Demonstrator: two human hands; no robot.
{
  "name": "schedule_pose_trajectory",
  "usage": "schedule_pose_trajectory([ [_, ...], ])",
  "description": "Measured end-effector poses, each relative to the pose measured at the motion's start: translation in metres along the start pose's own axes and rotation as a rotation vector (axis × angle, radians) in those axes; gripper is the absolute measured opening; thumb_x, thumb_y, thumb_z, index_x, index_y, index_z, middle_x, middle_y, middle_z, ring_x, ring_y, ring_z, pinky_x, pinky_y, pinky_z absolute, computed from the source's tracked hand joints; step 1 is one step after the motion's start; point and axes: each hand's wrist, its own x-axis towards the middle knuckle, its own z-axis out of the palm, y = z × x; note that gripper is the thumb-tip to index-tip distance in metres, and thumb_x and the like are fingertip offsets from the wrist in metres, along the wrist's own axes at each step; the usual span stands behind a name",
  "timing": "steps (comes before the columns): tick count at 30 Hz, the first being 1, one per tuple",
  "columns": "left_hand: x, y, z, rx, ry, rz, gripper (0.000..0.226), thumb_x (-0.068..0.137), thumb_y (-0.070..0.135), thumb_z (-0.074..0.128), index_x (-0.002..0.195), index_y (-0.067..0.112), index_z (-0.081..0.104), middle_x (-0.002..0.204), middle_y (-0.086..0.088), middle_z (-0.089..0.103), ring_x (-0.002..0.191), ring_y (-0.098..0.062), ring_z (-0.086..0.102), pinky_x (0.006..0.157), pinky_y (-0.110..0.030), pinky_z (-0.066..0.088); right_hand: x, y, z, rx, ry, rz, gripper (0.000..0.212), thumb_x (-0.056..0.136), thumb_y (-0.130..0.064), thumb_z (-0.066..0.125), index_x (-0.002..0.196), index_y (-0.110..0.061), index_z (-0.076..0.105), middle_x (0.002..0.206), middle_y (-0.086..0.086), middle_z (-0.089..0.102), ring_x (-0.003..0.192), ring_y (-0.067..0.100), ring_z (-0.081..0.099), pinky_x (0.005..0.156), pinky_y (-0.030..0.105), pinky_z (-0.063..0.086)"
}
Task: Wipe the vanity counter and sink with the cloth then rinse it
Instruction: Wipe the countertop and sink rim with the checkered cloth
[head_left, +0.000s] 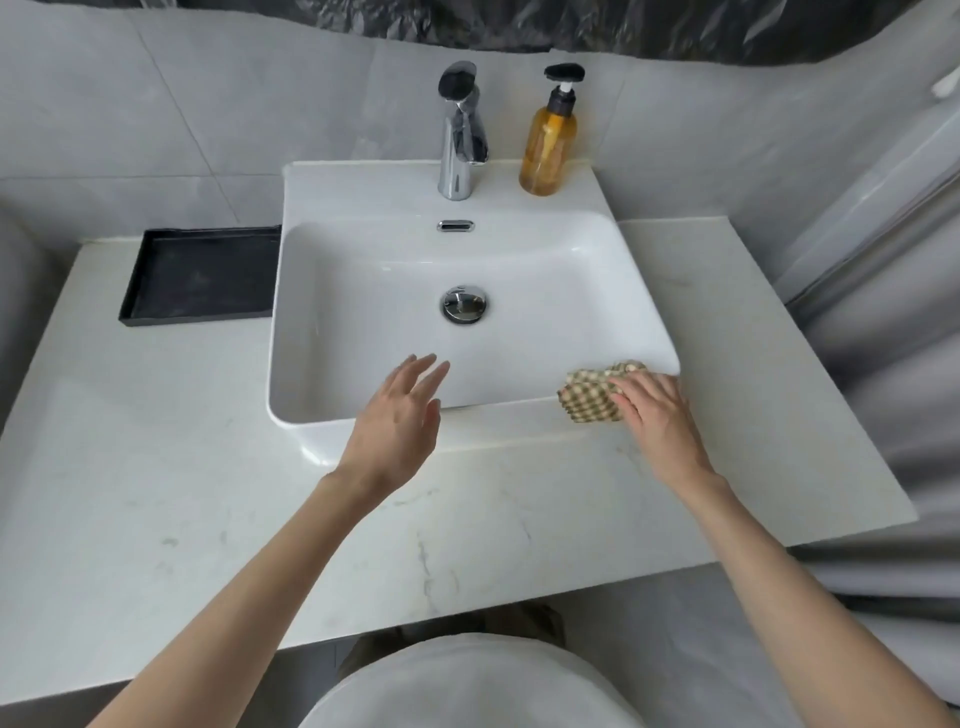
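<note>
Right hand (657, 415) presses fingers flat on the cloth (592, 397) at the sink (363, 415) rim; keep even pressure; left hand (400, 426) hovers, fingers apart

Right hand (655, 410) presses checked cloth (589, 397) on sink (363, 415) front-right rim; left hand (397, 421) hovers, fingers spread.

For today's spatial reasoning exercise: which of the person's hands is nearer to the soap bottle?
Right. The right hand presses the cloth on the sink's front right corner, below the soap bottle; the left hand hovers further left.
</note>
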Motion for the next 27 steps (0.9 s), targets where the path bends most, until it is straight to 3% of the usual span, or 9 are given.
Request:
schedule_pose_trajectory([
  [3, 0.026, 0.034, 0.023, -0.010, -0.022, -0.006, 0.047, 0.098, 0.017, 0.039, 0.145, 0.018, 0.034, 0.152, -0.001, 0.033, 0.143, -0.019, 0.020, 0.111, -0.031, 0.027, -0.003, 0.039, -0.016, 0.018, 0.094, 0.014, 0.040, 0.100, -0.030, 0.039, 0.112, -0.004, 0.065, 0.108, 0.011, 0.066, 0.098, 0.033, 0.058, 0.092, 0.040, 0.045],
  [5, 0.043, 0.054, 0.037, -0.022, -0.024, -0.046, 0.047, 0.099, 0.019, 0.038, 0.145, 0.018, 0.033, 0.152, 0.000, 0.031, 0.143, -0.018, 0.019, 0.109, -0.030, 0.028, 0.005, 0.046, -0.018, 0.072, 0.098, 0.114, 0.037, 0.099, -0.023, 0.042, 0.123, -0.003, 0.060, 0.122, 0.016, 0.060, 0.112, 0.036, 0.055, 0.100, 0.039, 0.041],
  [7, 0.058, 0.070, 0.048, -0.033, -0.023, -0.087, 0.047, 0.099, 0.020, 0.037, 0.145, 0.018, 0.032, 0.152, 0.000, 0.031, 0.143, -0.018, 0.019, 0.108, -0.031, 0.030, 0.025, 0.046, -0.016, 0.163, -0.036, 0.256, 0.045, 0.100, -0.020, 0.042, 0.143, -0.007, 0.040, 0.148, 0.019, 0.036, 0.136, 0.034, 0.035, 0.109, 0.038, 0.034],
  [9, 0.069, 0.082, 0.056, -0.039, -0.023, -0.123, 0.046, 0.099, 0.021, 0.037, 0.145, 0.018, 0.033, 0.152, -0.001, 0.032, 0.142, -0.018, 0.021, 0.105, -0.033, 0.033, 0.048, 0.047, -0.011, 0.220, -0.231, 0.348, 0.057, 0.101, -0.020, 0.038, 0.152, -0.014, 0.013, 0.159, 0.016, 0.010, 0.146, 0.029, 0.013, 0.113, 0.038, 0.028],
  [11, 0.077, 0.092, 0.063, -0.043, -0.023, -0.165, 0.046, 0.099, 0.022, 0.036, 0.145, 0.019, 0.033, 0.152, -0.002, 0.032, 0.141, -0.018, 0.022, 0.104, -0.034, 0.035, 0.072, 0.053, -0.006, 0.229, -0.330, 0.362, 0.066, 0.099, -0.009, 0.035, 0.153, -0.016, -0.003, 0.159, 0.018, 0.005, 0.146, 0.031, 0.014, 0.112, 0.037, 0.025],
  [13, 0.084, 0.098, 0.068, -0.044, -0.021, -0.196, 0.046, 0.099, 0.022, 0.036, 0.145, 0.019, 0.033, 0.152, -0.002, 0.032, 0.141, -0.018, 0.024, 0.103, -0.035, 0.035, 0.094, 0.061, -0.004, 0.247, -0.368, 0.372, 0.070, 0.097, -0.005, 0.032, 0.152, -0.016, -0.010, 0.156, 0.020, 0.014, 0.139, 0.035, 0.029, 0.108, 0.037, 0.031],
  [16, 0.095, 0.101, 0.071, -0.036, -0.013, -0.231, 0.046, 0.099, 0.023, 0.036, 0.145, 0.020, 0.033, 0.152, 0.000, 0.031, 0.141, -0.018, 0.024, 0.103, -0.035, 0.036, 0.128, 0.071, 0.002, 0.248, -0.428, 0.368, 0.072, 0.098, -0.008, 0.032, 0.150, -0.021, -0.016, 0.147, 0.024, 0.030, 0.123, 0.040, 0.045, 0.097, 0.040, 0.037],
  [22, 0.113, 0.088, 0.064, -0.004, 0.044, -0.314, 0.045, 0.098, 0.023, 0.039, 0.143, 0.018, 0.036, 0.149, -0.001, 0.035, 0.137, -0.020, 0.032, 0.099, -0.037, 0.041, 0.200, 0.073, 0.012, 0.218, -0.440, 0.375, 0.069, 0.098, -0.010, 0.033, 0.151, -0.015, -0.011, 0.145, 0.025, 0.032, 0.125, 0.040, 0.044, 0.101, 0.042, 0.036],
  [27, 0.119, 0.070, 0.049, 0.010, 0.097, -0.342, 0.044, 0.097, 0.021, 0.041, 0.141, 0.019, 0.039, 0.146, -0.003, 0.039, 0.135, -0.023, 0.036, 0.099, -0.040, 0.042, 0.205, 0.072, 0.020, 0.091, -0.376, 0.254, 0.074, 0.093, 0.002, 0.041, 0.151, -0.006, -0.004, 0.159, 0.016, 0.005, 0.146, 0.032, 0.011, 0.115, 0.037, 0.019],
])
